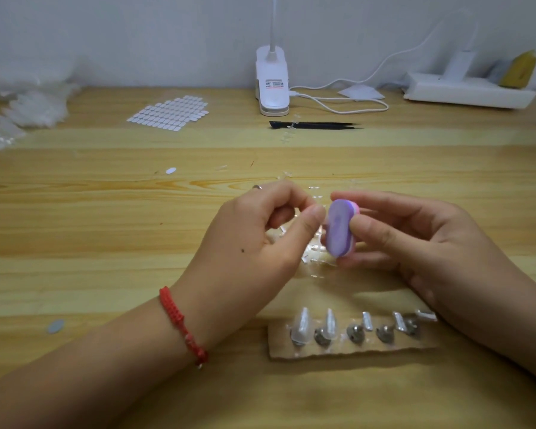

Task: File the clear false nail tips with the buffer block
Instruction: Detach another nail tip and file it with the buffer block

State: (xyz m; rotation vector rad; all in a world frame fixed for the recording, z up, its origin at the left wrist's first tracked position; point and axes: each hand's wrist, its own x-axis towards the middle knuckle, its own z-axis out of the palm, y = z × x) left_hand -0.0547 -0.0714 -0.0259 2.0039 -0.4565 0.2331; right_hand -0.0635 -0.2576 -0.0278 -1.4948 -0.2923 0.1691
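Observation:
My right hand (415,239) grips a small oval buffer block (339,227), purple face toward me with a pink edge, between thumb and fingers. My left hand (260,239) pinches something tiny between thumb and forefinger right against the block's left edge; the clear nail tip itself is too small and transparent to make out. Several loose clear nail tips (314,252) lie on the wooden table under and between my hands. In front of me a cardboard strip (279,345) carries metal stands, two with clear nail tips (302,323) mounted on them.
A sheet of oval adhesive tabs (171,113) lies at the back left beside clear plastic bags (22,116). A white clip lamp (272,85) with cable, black tweezers (316,125) and a white power strip (468,91) stand along the back.

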